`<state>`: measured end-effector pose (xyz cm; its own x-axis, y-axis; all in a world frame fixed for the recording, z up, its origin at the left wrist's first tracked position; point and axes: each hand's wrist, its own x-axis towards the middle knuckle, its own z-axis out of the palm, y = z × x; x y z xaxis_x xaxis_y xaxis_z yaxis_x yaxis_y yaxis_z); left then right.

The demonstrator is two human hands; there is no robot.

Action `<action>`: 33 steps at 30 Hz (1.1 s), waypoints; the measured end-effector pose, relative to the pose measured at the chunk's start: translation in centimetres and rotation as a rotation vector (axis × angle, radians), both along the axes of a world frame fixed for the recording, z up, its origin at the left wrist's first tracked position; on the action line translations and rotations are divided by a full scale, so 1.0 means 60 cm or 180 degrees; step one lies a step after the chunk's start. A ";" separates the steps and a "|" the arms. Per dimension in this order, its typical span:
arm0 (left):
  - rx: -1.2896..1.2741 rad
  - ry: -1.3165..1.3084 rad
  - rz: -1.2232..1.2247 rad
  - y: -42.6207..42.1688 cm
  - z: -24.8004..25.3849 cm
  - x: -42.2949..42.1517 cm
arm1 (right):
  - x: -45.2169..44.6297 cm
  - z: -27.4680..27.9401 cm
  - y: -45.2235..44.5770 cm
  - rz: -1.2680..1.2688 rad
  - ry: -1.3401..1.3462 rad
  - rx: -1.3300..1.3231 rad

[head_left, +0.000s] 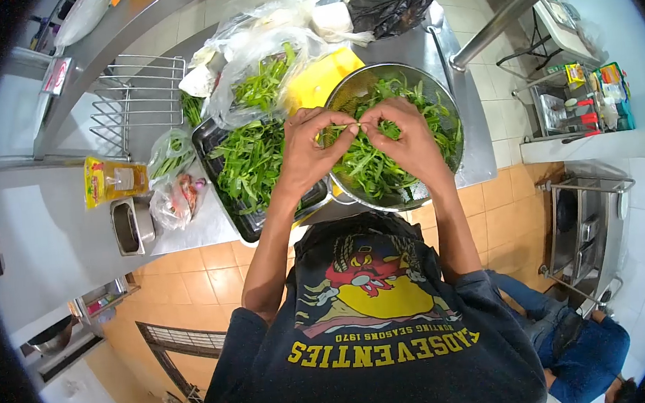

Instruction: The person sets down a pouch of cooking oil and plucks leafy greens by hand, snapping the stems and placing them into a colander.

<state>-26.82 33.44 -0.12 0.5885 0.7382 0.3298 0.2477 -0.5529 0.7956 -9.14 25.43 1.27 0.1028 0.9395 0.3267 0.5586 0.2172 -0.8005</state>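
Observation:
Over a large metal mesh colander (pixel 455 115), my left hand (pixel 314 149) and my right hand (pixel 404 140) meet fingertip to fingertip. Both are closed in a pinch on a thin green vegetable stem (pixel 342 127) stretched between them. Long-leaved greens (pixel 380 168) fill much of the colander below my right hand. To the left, a black tray (pixel 209 151) holds another heap of leafy greens (pixel 248 166), close to my left hand. A yellow board or sheet (pixel 322 80) lies behind my left hand, partly covered by plastic. My fingers hide part of the stem.
Behind the tray lie clear plastic bags (pixel 249 44) with greens and a black plastic bag (pixel 394 3). On the left are a wire rack (pixel 140 98), a yellow pouch (pixel 115 180) and a metal container (pixel 133 226). Another person (pixel 576 341) is low at the right.

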 end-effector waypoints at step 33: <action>-0.0400 -0.0493 0.3420 -0.144 -0.045 -0.057 | 0.198 -0.036 0.010 0.0909 0.1578 -0.0592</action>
<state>-30.24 24.82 -2.83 -0.4247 0.8753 0.2312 0.4448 -0.0207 0.8954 2.73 26.05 -0.89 -0.0638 0.9892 0.1319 0.0492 0.1351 -0.9896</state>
